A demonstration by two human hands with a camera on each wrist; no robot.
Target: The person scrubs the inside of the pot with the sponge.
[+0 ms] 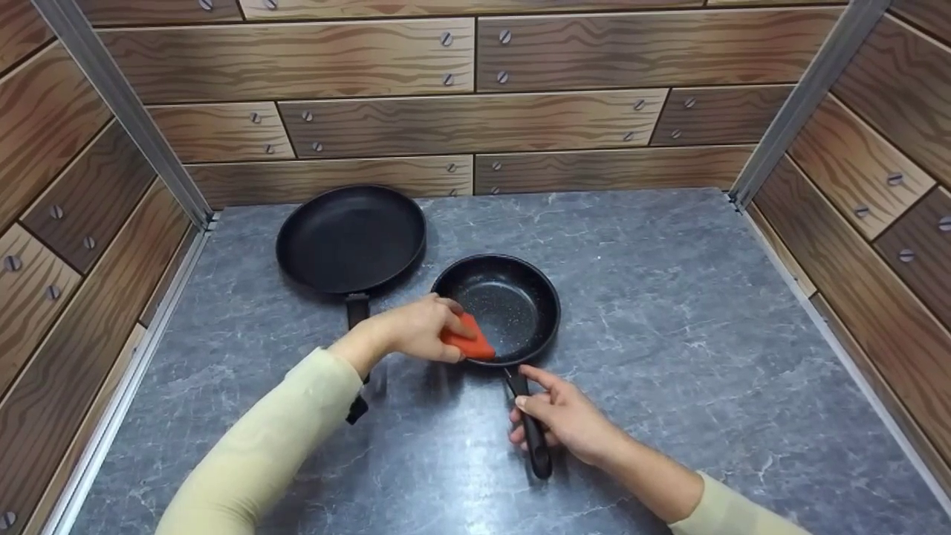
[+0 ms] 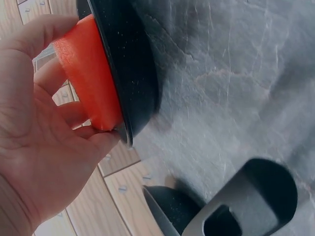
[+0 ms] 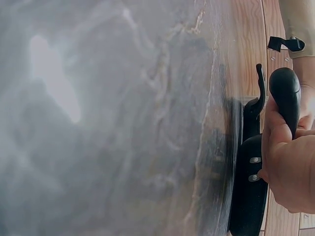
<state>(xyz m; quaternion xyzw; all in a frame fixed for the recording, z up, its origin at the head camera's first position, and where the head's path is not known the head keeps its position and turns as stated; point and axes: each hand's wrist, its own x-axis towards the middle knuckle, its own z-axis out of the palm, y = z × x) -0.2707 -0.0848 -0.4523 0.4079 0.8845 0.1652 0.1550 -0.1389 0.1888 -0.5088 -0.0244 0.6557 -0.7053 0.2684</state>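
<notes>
A small black speckled frying pan [image 1: 513, 293] stands on the grey marbled tabletop, its handle [image 1: 538, 449] pointing toward me. My left hand [image 1: 423, 331] grips an orange sponge [image 1: 473, 342] at the pan's near left inside wall. In the left wrist view, fingers and thumb curl around the sponge [image 2: 93, 73], which lies against the pan [image 2: 133, 69]. My right hand [image 1: 576, 423] holds the handle close to the pan's body, thumb on top and fingers underneath. The right wrist view shows the handle's end [image 3: 285, 91] sticking out past the right hand [image 3: 290, 164].
A larger black frying pan [image 1: 353, 238] stands at the back left, its handle [image 1: 357, 312] partly hidden beneath my left forearm. Wood-patterned panels [image 1: 475, 122] enclose the table [image 1: 669, 297] at the back and both sides. Metal rails [image 1: 122, 104] run up the corners.
</notes>
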